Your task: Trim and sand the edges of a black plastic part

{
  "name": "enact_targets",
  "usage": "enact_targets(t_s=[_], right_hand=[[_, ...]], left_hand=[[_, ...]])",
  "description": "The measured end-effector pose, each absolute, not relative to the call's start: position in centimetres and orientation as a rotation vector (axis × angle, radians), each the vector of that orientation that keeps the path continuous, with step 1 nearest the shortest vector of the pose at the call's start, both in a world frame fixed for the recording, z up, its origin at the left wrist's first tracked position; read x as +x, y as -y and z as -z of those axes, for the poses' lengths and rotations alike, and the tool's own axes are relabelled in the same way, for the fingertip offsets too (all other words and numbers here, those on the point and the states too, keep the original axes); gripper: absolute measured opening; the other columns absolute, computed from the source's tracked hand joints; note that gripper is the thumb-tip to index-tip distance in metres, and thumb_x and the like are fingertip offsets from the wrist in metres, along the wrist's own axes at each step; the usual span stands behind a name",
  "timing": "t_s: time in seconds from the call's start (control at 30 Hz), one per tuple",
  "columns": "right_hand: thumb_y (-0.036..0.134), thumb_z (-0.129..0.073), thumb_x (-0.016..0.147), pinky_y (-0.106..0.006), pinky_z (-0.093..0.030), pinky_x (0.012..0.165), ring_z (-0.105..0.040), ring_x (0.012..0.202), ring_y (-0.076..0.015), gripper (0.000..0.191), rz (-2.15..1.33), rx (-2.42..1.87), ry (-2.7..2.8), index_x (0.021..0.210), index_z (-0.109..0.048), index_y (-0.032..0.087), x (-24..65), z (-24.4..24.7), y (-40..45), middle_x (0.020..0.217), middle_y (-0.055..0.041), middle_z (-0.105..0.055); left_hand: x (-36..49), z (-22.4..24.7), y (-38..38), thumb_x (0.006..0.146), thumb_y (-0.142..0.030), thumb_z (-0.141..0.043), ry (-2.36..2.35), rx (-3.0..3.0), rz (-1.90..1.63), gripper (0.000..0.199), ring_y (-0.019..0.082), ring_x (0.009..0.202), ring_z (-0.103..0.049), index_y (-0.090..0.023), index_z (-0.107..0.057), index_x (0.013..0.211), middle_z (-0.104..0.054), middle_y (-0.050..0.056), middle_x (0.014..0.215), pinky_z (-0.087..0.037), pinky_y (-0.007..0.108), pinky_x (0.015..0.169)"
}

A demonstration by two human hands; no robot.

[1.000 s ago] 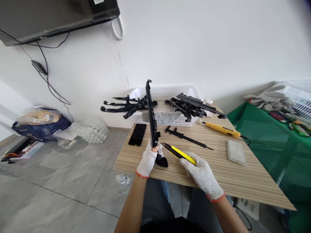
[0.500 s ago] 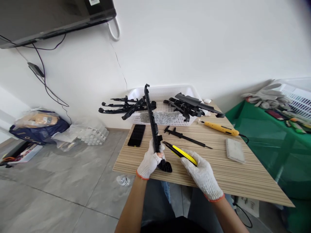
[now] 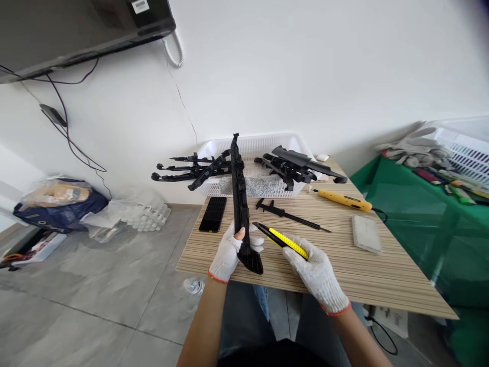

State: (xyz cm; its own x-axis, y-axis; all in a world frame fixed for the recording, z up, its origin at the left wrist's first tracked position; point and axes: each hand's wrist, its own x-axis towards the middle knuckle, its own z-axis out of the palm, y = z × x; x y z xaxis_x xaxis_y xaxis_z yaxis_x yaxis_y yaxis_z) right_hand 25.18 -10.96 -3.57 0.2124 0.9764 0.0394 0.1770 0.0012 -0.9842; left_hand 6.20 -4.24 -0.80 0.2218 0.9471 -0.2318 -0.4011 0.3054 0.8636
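Observation:
My left hand [image 3: 229,250], in a white knit glove with a bare thumb tip, is closed around the lower part of a long black plastic part [image 3: 240,196]. The part stands nearly upright, its wide rounded end down by the table's front edge. My gloved right hand [image 3: 315,267] grips a yellow and black utility knife [image 3: 284,240]. The knife points left, its tip close to the black part; I cannot tell whether they touch. Behind them, similar black parts [image 3: 210,171] and more black pieces [image 3: 296,165] lie across a white plastic basket [image 3: 263,142].
On the wooden table [image 3: 328,255] lie a phone [image 3: 213,214], a black caliper [image 3: 288,215], a yellow corded tool [image 3: 344,200] and a pale square block [image 3: 365,234]. At right, a green-covered surface [image 3: 401,204] carries gloves [image 3: 414,146] and small tools. Bags [image 3: 61,204] rest on the floor at left.
The black part has been turned in my left hand, showing a broader side, and its lower end has shifted slightly left. The knife stays in my right hand, almost unmoved.

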Motion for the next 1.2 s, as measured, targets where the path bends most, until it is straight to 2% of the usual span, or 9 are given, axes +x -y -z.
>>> enact_targets(t_s=[0.1,0.23,0.33,0.63,0.9,0.97,1.07,1.13,1.2], right_hand=[[0.052,-0.066,0.081,-0.043,-0.049,0.105,-0.063,0.116,-0.0296,0.049,-0.905,-1.419,1.213,0.118,-0.07,0.019,25.1,3.7,10.9,0.121,-0.0089,-0.07],[0.05,-0.066,0.081,-0.045,-0.045,0.108,-0.061,0.12,-0.0292,0.046,-0.86,-1.444,1.288,0.118,-0.071,0.023,25.0,3.8,10.8,0.123,-0.0071,-0.069],[0.05,-0.065,0.081,-0.044,-0.048,0.105,-0.061,0.119,-0.0292,0.046,-0.841,-1.462,1.304,0.118,-0.071,0.025,25.0,3.7,10.8,0.123,-0.007,-0.069],[0.048,-0.064,0.083,-0.043,-0.047,0.105,-0.062,0.116,-0.0275,0.044,-0.822,-1.516,1.381,0.123,-0.069,0.029,25.0,3.0,11.0,0.124,-0.0041,-0.068],[0.049,-0.067,0.08,-0.047,-0.042,0.11,-0.06,0.119,-0.0296,0.043,-0.851,-1.492,1.345,0.117,-0.073,0.028,25.2,3.2,10.9,0.123,-0.0051,-0.069],[0.05,-0.066,0.08,-0.045,-0.048,0.104,-0.064,0.11,-0.0284,0.046,-0.884,-1.513,1.317,0.119,-0.072,0.026,25.1,3.0,10.9,0.121,-0.0053,-0.07],[0.051,-0.062,0.082,-0.037,-0.059,0.071,-0.067,0.068,-0.0195,0.054,-1.011,-1.542,1.234,0.128,-0.065,0.023,25.0,2.5,11.0,0.113,-0.0057,-0.072],[0.051,-0.062,0.082,-0.032,-0.054,0.052,-0.056,0.048,-0.0123,0.061,-1.111,-1.506,1.159,0.136,-0.057,0.023,24.8,2.2,11.1,0.111,-0.006,-0.071],[0.05,-0.064,0.08,-0.028,-0.05,0.046,-0.05,0.044,-0.0089,0.068,-1.179,-1.437,1.107,0.142,-0.05,0.024,24.7,1.9,11.2,0.116,-0.007,-0.068]], left_hand=[[6.1,0.6,4.0,0.065,-0.053,-0.082,-0.904,0.668,-1.103,0.056,0.017,0.059,-0.069,-0.017,-0.062,0.104,-0.073,0.01,0.107,-0.056,0.03,0.05],[5.9,0.3,3.8,0.075,-0.054,-0.074,-0.868,0.658,-1.119,0.057,0.01,0.044,-0.057,-0.017,-0.059,0.114,-0.069,0.002,0.075,-0.047,0.024,0.042],[5.9,0.1,3.8,0.075,-0.054,-0.073,-0.799,0.67,-1.087,0.062,0.008,0.039,-0.05,-0.018,-0.054,0.122,-0.064,-0.003,0.066,-0.039,0.019,0.038],[6.4,0.3,4.2,0.069,-0.065,-0.072,-0.983,0.815,-1.051,0.057,0.011,0.035,-0.051,-0.017,-0.056,0.096,-0.067,0.0,0.066,-0.043,0.025,0.035],[6.5,0.3,4.2,0.066,-0.066,-0.073,-0.991,0.8,-1.052,0.06,0.01,0.034,-0.051,-0.017,-0.058,0.097,-0.066,-0.002,0.063,-0.042,0.024,0.034],[6.6,0.5,4.2,0.066,-0.066,-0.072,-0.999,0.802,-1.06,0.059,0.01,0.034,-0.051,-0.017,-0.058,0.096,-0.065,-0.002,0.062,-0.042,0.024,0.034],[6.7,0.7,4.1,0.066,-0.066,-0.073,-1.01,0.802,-1.072,0.056,0.011,0.034,-0.051,-0.018,-0.057,0.091,-0.063,-0.003,0.059,-0.042,0.024,0.035],[6.7,0.8,4.2,0.066,-0.065,-0.073,-1.008,0.808,-1.073,0.055,0.011,0.034,-0.051,-0.018,-0.056,0.089,-0.063,-0.003,0.058,-0.042,0.024,0.035],[6.8,0.7,4.2,0.066,-0.065,-0.073,-1.01,0.816,-1.078,0.055,0.011,0.034,-0.051,-0.018,-0.056,0.089,-0.064,-0.003,0.059,-0.042,0.024,0.035]])
